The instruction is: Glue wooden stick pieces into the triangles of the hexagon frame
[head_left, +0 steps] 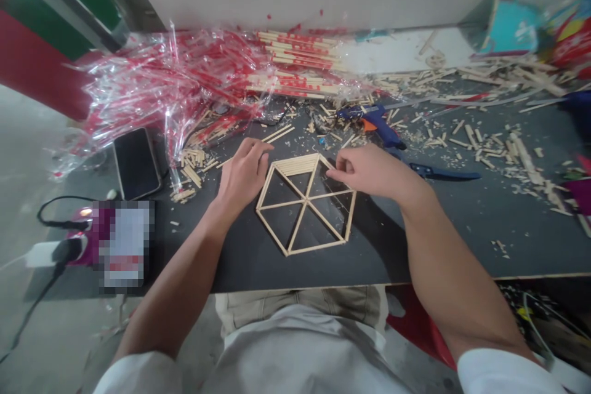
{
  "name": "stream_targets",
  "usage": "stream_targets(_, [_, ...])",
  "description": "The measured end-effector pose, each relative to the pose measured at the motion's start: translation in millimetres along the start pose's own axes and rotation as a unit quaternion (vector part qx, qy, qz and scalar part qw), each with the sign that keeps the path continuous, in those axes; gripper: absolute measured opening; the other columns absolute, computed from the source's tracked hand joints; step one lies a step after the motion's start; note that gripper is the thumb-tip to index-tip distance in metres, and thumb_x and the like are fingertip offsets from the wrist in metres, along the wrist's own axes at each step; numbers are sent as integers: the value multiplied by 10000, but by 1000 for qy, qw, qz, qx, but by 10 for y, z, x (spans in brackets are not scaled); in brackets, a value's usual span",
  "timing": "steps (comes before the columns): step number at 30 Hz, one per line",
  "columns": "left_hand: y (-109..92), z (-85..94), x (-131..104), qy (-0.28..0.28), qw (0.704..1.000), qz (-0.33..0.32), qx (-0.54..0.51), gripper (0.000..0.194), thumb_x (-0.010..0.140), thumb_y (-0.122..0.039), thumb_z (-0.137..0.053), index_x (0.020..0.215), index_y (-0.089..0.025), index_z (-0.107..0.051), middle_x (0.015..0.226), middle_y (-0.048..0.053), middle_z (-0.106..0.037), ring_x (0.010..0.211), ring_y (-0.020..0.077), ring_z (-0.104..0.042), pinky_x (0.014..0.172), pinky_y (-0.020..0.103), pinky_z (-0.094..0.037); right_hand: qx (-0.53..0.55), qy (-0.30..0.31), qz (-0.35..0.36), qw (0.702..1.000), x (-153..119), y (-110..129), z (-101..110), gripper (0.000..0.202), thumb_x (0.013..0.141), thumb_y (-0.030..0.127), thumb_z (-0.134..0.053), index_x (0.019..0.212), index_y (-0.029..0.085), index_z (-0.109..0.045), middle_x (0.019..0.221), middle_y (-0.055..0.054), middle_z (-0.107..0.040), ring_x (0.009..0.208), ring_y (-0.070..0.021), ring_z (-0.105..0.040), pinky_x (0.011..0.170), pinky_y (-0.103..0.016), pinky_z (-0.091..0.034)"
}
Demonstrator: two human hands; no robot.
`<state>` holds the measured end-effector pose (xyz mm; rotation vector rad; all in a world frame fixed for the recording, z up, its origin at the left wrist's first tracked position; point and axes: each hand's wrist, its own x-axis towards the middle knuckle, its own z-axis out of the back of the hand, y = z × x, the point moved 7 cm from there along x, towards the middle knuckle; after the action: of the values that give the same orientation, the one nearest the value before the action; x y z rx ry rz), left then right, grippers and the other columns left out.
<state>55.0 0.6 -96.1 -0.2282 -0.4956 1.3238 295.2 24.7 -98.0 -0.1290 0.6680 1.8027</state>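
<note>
Fingers of my left hand (242,175) and right hand (369,169) curl by the stick frame (305,200); I can't tell if they pinch anything. It lies flat between them. I'd guess I'm filling its gaps; another stick would need gentle lining up. Scraps (470,134) crowd the back; the table (484,234) has more room near its front edge.

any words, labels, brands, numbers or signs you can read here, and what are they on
Nothing reads clearly enough to quote.
Red-marked clear plastic wrappers: too blurred.
Red marks over pale wooden sticks: too blurred.
White and red pixelated rectangle: obscured.
White marks on turquoise container: too blurred.
</note>
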Motion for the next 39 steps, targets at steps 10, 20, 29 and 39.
stream_targets(10, [37, -130, 52, 58, 996, -17, 68, 447, 1045, -208, -403, 1349, -259, -728, 1499, 17, -669, 1259, 261, -704, 1052, 400, -575, 6, -32, 19, 999, 48, 39, 8, 327, 971, 458, -624, 764, 207, -651, 690, -53, -681, 651, -193, -599, 627, -347, -364])
stream_targets(20, [29, -139, 65, 52, 997, -19, 50, 440, 1042, -189, -426, 1358, -206, -731, 1505, 61, -663, 1321, 257, -687, 1107, 400, -566, 19, -185, 30, 982, 108, 31, 56, 264, 985, 401, -598, 860, 197, -710, 730, -77, -720, 679, -222, -628, 672, -347, -400])
stream_targets(29, [80, -51, 74, 22, 998, 43, 32, 223, 1037, -265, -543, 1078, -230, -759, 1149, 67, -801, 1036, 248, -746, 873, 346, -552, 33, -212, 46, 976, 133, 40, 14, 236, 965, 378, -617, 844, 206, -723, 720, -72, -720, 688, -231, -652, 699, -340, -431])
stream_targets(39, [13, -93, 33, 67, 992, 47, 95, 420, 987, -94, -420, 1333, -194, -638, 1281, 148, -676, 989, 283, -721, 728, 370, -550, 34, -236, 57, 969, 131, 51, 52, 246, 973, 362, -590, 844, 195, -716, 728, -80, -718, 691, -223, -648, 724, -346, -451])
